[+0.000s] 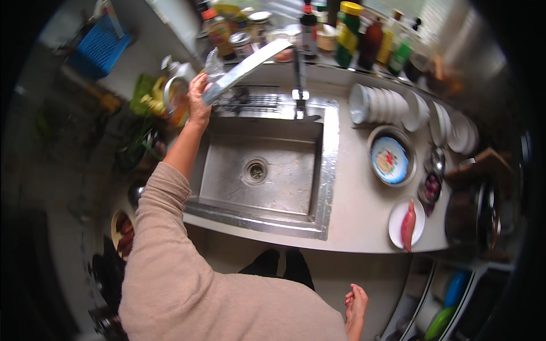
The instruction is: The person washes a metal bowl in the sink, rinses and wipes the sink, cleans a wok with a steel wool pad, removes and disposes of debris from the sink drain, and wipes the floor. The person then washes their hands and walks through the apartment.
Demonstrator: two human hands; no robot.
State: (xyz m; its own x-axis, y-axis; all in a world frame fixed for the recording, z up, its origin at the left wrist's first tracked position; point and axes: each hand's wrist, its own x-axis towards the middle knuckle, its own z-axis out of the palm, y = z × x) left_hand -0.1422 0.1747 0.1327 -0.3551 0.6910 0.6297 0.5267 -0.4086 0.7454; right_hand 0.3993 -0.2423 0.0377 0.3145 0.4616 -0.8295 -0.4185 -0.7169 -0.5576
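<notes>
My left hand [198, 102] is stretched out to the back left of the steel sink [273, 170]. It is at the end of the flat metal faucet spout [243, 68], which slants left from its upright post. I cannot tell whether the fingers grip the spout or only touch it. A clear plastic item [214, 66], perhaps a bag or cup, stands just beyond the fingertips. The sink basin holds no dishes, and its drain [256, 170] shows at the middle. Low at my right side hangs my right hand [356, 302], fingers loosely curled and holding nothing.
Bottles and jars [349, 34] line the windowsill. Right of the sink are stacked white bowls [375, 104], a metal basin [371, 174] with a patterned dish, and a white plate [396, 221] bearing a red sweet potato [408, 226]. A blue basket [100, 47] hangs at left.
</notes>
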